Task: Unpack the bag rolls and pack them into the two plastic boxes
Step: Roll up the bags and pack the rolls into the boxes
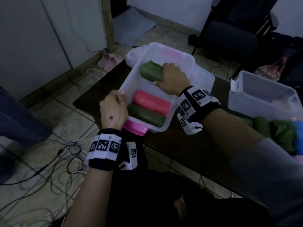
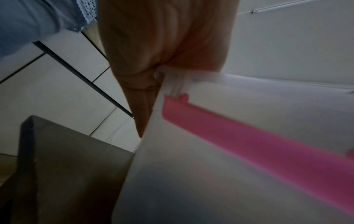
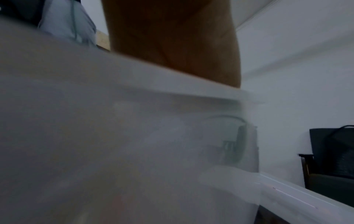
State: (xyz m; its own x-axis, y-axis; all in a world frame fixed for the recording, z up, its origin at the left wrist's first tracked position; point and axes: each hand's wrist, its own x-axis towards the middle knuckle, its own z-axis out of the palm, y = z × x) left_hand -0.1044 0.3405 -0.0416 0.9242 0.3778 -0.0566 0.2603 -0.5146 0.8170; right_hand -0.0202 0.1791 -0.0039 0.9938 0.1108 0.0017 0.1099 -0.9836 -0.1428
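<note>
Left hand (image 1: 113, 110) nearest, curled over near-left corner rim of clear plastic box (image 1: 136, 69); thumb inside the wall, fingers outside. Left wrist view same: fingers (image 2: 139, 97) clamped on box edge beside pink latch (image 1: 135, 128).

In box, near end: dark green roll (image 1: 146, 115) against near wall, pink roll (image 1: 151, 104) touching it just behind, both lying flat and parallel.

Further in: right hand (image 1: 172, 77) wrapped around one end of green roll (image 1: 150, 71), thumb under, fingers over top. Roll inside box, apart from the near pair, slightly angled; resting on floor of box or still lifted, cannot tell. Right wrist view mostly frosted box wall, fingers hidden.

Box on dark table (image 1: 193, 141), overhanging near-left edge, sitting on its lid (image 1: 203, 76).

Right side: green rolls (image 1: 278, 133) lying on table near the sleeve, blue item beside them at frame edge. Behind them second clear box (image 1: 262, 97); contents unclear.

Far: dark chair (image 1: 232, 35), pink slippers (image 1: 108, 60) on tiled floor, cables.
</note>
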